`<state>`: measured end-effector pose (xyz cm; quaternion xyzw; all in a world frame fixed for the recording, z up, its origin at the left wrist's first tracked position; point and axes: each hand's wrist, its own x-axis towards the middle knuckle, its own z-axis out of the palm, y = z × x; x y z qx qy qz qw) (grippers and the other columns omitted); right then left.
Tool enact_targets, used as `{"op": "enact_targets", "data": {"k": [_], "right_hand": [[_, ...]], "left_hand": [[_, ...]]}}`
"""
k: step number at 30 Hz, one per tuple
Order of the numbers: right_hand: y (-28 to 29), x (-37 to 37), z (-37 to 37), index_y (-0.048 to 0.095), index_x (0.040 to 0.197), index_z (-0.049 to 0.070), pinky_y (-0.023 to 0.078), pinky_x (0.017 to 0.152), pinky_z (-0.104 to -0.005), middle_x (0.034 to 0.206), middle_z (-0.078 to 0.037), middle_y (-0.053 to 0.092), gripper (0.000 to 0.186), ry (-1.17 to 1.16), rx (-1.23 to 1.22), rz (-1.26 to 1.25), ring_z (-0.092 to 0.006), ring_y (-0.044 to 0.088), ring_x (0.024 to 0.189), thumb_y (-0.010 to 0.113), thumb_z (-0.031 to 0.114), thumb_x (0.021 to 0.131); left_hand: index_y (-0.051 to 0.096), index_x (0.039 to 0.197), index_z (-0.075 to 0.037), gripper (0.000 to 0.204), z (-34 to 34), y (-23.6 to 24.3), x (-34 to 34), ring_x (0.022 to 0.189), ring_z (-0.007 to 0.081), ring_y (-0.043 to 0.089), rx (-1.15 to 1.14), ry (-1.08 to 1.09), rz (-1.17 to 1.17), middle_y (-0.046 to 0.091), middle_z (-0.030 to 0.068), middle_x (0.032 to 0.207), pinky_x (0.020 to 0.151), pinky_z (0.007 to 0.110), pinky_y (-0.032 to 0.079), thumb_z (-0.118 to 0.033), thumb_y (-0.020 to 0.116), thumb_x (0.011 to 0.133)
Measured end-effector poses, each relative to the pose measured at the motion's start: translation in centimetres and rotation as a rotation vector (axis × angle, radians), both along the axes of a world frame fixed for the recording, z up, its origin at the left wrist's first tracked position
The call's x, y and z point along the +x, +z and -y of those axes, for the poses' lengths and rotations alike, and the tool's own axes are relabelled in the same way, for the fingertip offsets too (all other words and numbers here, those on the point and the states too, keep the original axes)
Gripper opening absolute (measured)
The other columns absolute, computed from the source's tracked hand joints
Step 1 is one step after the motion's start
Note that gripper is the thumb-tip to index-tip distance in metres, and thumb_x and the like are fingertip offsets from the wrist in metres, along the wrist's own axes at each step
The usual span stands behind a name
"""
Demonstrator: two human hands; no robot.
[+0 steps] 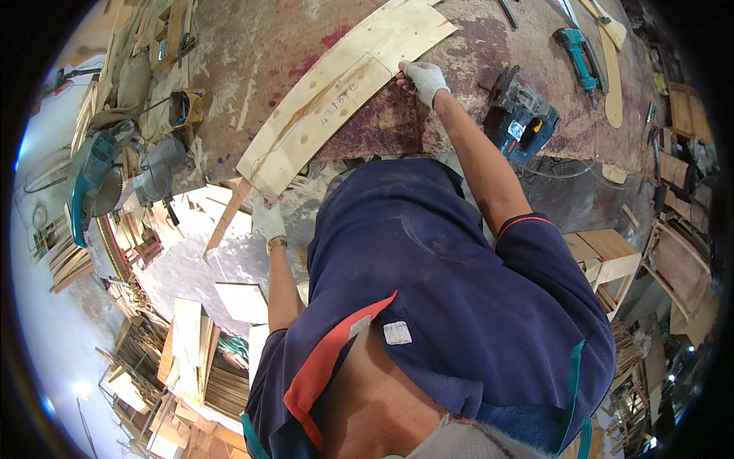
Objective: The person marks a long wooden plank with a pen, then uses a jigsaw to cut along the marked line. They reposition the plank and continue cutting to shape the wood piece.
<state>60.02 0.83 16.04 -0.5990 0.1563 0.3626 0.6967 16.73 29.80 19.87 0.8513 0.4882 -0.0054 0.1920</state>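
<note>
Okay, curved board (329, 92) lies slantwise on the stained surface (237, 46), near end past its front edge. Right hand (425, 82), gloved, has curled fingers at the board's right edge; pinching or just touching, unclear. Left hand (268, 220), gloved, is at the near end, grip unclear too; narrow wood strip (227, 220) shows near it. Jigsaw (521, 118) sits right of the board, teal power tool (577, 60) beyond. Circular saw (95, 176) is off left.

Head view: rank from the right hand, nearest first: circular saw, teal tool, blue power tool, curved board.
1. Curved board, at the right hand
2. Blue power tool, rightward
3. Teal tool, farther right
4. Circular saw, far left
</note>
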Motion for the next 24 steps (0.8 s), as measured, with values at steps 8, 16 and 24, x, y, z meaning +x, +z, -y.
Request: {"op": "enact_targets", "data": {"k": [8,16,24], "right_hand": [[-0.6,-0.3,-0.4,0.069,0.104,-0.002,0.055,0.059,-0.0305,0.088,-0.010,0.072,0.023,-0.020,0.035,0.023,-0.0175,0.069,0.070,0.074,0.020,0.097],[0.5,-0.2,0.0,0.068,0.107,-0.001,0.054,0.057,-0.0290,0.088,-0.010,0.072,0.025,-0.022,0.061,-0.034,-0.0179,0.070,0.070,0.074,0.020,0.097],[0.6,-0.1,0.4,0.068,0.108,-0.003,0.054,0.058,-0.0296,0.089,-0.010,0.072,0.028,-0.029,0.045,-0.061,-0.0186,0.070,0.071,0.073,0.023,0.097]], "left_hand": [[0.066,0.115,0.002,0.045,-0.2,-0.1,-0.5,0.085,0.0353,0.068,0.070,-0.040,-0.005,0.067,0.0230,0.099,0.076,0.045,0.052,-0.019,0.084,0.080],[0.053,0.142,-0.004,0.068,3.7,1.0,2.9,0.140,0.0389,0.046,0.296,-0.124,-0.253,0.047,0.0217,0.153,0.115,0.047,0.039,-0.028,0.075,0.083],[0.030,0.163,-0.016,0.091,7.6,1.3,11.1,0.151,0.0450,0.028,0.368,-0.584,-0.281,0.028,0.0208,0.167,0.124,0.052,0.025,-0.023,0.067,0.080]]}}
